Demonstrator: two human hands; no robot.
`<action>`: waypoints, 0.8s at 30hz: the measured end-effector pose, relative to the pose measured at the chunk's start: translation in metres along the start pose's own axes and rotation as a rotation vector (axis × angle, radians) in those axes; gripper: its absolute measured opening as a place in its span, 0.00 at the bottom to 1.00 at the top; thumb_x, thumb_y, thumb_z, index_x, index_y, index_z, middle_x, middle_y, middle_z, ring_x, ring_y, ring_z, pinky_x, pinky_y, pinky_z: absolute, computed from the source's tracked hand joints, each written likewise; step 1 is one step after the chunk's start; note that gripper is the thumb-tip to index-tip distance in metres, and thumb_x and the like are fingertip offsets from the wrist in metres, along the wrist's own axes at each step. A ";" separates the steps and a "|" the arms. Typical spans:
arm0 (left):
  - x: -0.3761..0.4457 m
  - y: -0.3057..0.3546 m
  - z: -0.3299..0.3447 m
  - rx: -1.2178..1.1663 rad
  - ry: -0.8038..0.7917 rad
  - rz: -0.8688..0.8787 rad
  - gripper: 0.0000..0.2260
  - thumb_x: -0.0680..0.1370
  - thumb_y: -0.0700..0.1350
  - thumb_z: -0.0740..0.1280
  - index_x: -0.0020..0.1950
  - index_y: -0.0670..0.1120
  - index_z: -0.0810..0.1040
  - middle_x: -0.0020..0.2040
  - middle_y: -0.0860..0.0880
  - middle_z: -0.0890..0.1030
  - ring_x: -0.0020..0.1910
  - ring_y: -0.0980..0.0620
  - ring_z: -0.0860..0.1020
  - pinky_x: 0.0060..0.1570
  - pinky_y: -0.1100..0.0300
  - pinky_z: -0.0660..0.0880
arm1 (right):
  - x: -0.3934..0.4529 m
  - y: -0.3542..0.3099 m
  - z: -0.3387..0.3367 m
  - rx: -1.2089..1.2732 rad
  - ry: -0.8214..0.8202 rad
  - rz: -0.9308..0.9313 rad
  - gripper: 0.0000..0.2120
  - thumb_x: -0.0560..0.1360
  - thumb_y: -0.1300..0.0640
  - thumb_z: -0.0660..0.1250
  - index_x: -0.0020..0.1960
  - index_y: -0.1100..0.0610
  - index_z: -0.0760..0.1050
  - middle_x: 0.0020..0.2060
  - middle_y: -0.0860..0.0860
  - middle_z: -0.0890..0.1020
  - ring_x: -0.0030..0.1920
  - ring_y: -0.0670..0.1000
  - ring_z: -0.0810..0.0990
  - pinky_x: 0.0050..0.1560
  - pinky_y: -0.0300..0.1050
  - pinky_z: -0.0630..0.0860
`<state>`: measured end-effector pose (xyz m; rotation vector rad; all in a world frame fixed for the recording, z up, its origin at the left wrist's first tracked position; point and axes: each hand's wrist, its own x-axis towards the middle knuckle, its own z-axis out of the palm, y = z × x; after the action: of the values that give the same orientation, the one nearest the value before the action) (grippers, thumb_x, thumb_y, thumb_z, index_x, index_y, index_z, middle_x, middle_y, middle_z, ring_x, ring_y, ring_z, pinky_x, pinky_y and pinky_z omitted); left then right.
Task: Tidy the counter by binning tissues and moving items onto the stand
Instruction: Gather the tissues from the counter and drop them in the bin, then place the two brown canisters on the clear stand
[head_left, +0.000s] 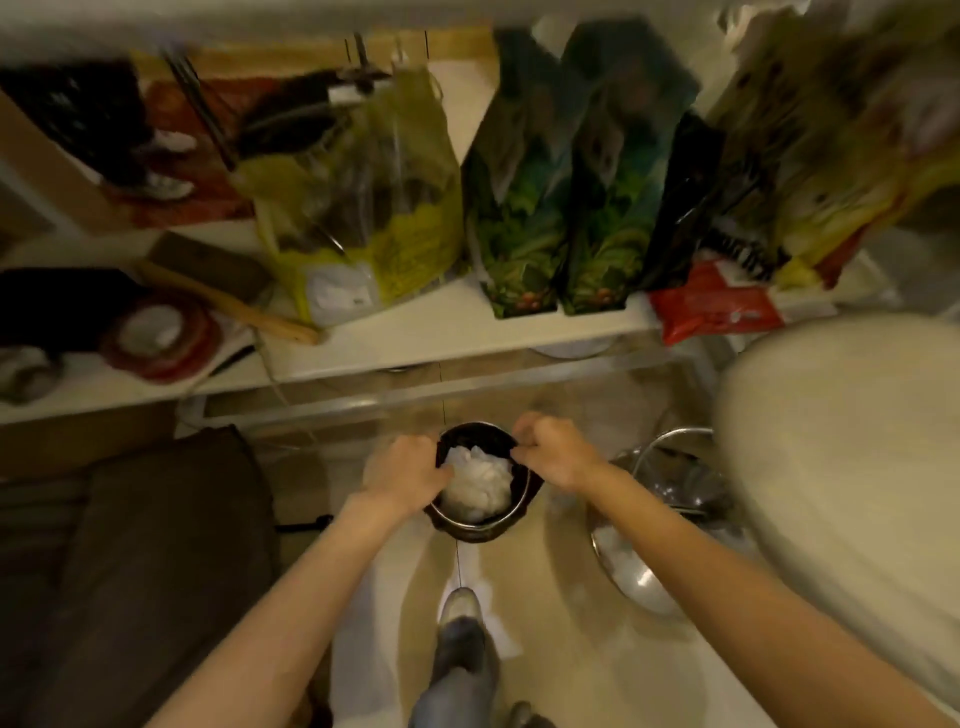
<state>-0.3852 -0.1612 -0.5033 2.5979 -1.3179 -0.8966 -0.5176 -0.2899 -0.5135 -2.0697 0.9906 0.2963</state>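
Observation:
A small round bin (480, 525) with a black liner stands on the floor below the counter. White crumpled tissues (478, 483) fill it. My left hand (408, 475) grips the liner at the bin's left rim, its fingers touching the tissues. At the right rim my right hand (558, 452) pinches the black liner edge. The white counter (441, 332) runs above, carrying a yellow bag (363, 208), two green cartons (566, 208) and a red packet (717, 304).
A metal bowl (631, 571) and a wire-rimmed container (675, 478) sit on the floor right of the bin. A large white rounded object (852, 467) bulges at the right. A dark cushion (156, 561) lies left. My foot (460, 613) is just behind the bin.

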 end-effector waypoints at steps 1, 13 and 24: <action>-0.013 0.009 -0.023 0.037 0.019 0.006 0.15 0.75 0.49 0.60 0.59 0.45 0.74 0.56 0.42 0.79 0.55 0.42 0.77 0.51 0.50 0.76 | -0.016 -0.014 -0.017 -0.043 -0.001 -0.022 0.17 0.74 0.56 0.63 0.62 0.58 0.71 0.58 0.59 0.79 0.57 0.59 0.77 0.59 0.55 0.75; -0.169 0.081 -0.258 0.172 0.497 0.181 0.17 0.76 0.53 0.58 0.62 0.47 0.72 0.58 0.46 0.77 0.56 0.45 0.76 0.52 0.49 0.76 | -0.171 -0.183 -0.182 -0.232 0.241 -0.389 0.14 0.76 0.51 0.61 0.59 0.55 0.73 0.51 0.53 0.82 0.50 0.54 0.80 0.51 0.53 0.78; -0.197 0.015 -0.374 0.029 1.115 0.174 0.20 0.74 0.48 0.66 0.64 0.45 0.71 0.62 0.45 0.75 0.60 0.46 0.73 0.52 0.52 0.74 | -0.151 -0.344 -0.238 -0.250 0.396 -0.727 0.11 0.75 0.54 0.63 0.55 0.55 0.76 0.47 0.52 0.82 0.48 0.52 0.79 0.51 0.50 0.77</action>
<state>-0.2833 -0.0856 -0.0996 2.2508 -1.1107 0.5667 -0.3939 -0.2594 -0.0871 -2.6193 0.3588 -0.3978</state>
